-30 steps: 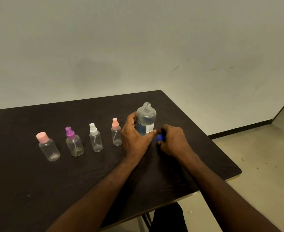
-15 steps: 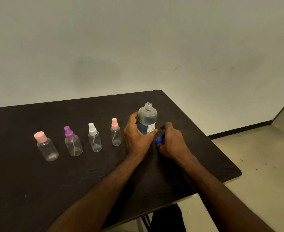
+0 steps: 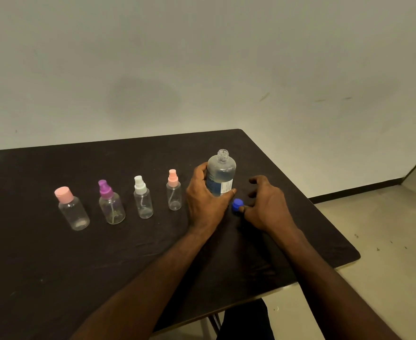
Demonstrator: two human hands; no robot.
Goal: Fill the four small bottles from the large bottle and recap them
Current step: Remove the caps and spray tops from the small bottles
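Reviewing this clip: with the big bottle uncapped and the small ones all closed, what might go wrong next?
1. The large bottle stands open with liquid inside; only the left hand steadies it, so a knock could spill it.
2. The blue cap lies loose by the right hand, not far from the table edge; it might roll off.
3. The four small bottles have narrow necks, so pouring may miss, especially into the slimmest pink sprayer.

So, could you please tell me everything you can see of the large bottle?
The large bottle is clear plastic with rounded shoulders and a short threaded neck, uncapped. It stands upright on the dark table, right of the four small bottles, with clear liquid inside. A blue and white label wraps its lower half. The left hand grips its lower body. Its blue cap sits on the table beside it, at the right hand.
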